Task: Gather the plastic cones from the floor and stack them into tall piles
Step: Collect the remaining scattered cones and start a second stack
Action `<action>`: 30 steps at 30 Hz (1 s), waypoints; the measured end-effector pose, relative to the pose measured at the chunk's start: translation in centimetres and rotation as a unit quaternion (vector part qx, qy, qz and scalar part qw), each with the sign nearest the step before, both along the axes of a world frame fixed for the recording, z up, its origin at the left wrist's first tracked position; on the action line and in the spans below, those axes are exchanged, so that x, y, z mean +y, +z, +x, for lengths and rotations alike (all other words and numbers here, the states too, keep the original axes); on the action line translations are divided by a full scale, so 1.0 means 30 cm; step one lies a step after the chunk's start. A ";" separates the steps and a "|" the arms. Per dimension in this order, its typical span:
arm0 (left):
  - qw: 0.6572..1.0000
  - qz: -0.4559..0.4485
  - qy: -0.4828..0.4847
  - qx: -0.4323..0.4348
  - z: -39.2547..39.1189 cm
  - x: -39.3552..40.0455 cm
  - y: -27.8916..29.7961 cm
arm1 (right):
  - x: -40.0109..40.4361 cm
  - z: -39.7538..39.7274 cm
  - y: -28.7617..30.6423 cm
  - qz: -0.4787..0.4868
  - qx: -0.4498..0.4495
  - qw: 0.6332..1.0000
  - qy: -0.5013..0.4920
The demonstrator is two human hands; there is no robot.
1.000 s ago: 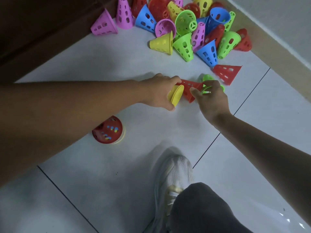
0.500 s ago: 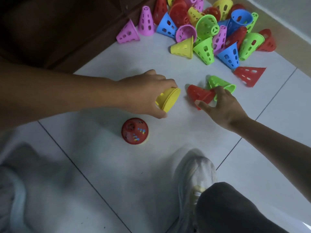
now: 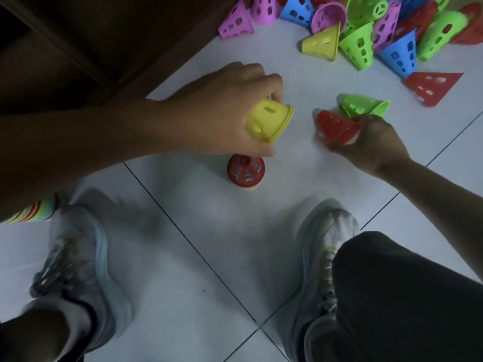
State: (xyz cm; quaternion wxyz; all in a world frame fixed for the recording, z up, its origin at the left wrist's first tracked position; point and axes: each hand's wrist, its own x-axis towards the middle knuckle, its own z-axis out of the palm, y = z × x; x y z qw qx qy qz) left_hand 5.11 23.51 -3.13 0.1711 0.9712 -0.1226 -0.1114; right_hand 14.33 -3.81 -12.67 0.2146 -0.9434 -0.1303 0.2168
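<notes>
From the head view, a yellow cone [image 3: 269, 120] is gripped in the left hand [image 3: 222, 113], fingers curled over its narrow end and thumb under the wide rim, the open mouth tilted toward the right. A doubled edge at that rim suggests more than one yellow cone nested together, though this cannot be confirmed. A red cone [image 3: 335, 126] is pinched in the right hand [image 3: 373, 142], lying on its side, with a green cone [image 3: 362, 105] just behind it and apparently caught by the same fingers — whether it is truly held cannot be told.

Below the left hand a started pile [image 3: 245, 172] is seen from above on the white tile floor [image 3: 209, 231], red on top with other colours showing through its holes. A second, taller striped pile [image 3: 34, 211] is partly hidden under the left forearm. The loose cones [image 3: 366, 35] lie heaped near the upper edge, well apart from both piles, with one flat-lying red cone [image 3: 431, 86] beside them.

The risks are judged as follows: the pile by the left shoe [image 3: 73, 257] could be toppled by the forearm or foot, being so near both; the green cone could be dropped if only loosely caught; and a tilted cone lowered off-centre could jam or knock the small pile over.
</notes>
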 end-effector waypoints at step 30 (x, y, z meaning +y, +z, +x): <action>0.922 -0.280 0.227 0.142 -0.163 -0.024 -0.107 | 0.173 -0.306 0.134 0.305 0.028 0.952 -0.022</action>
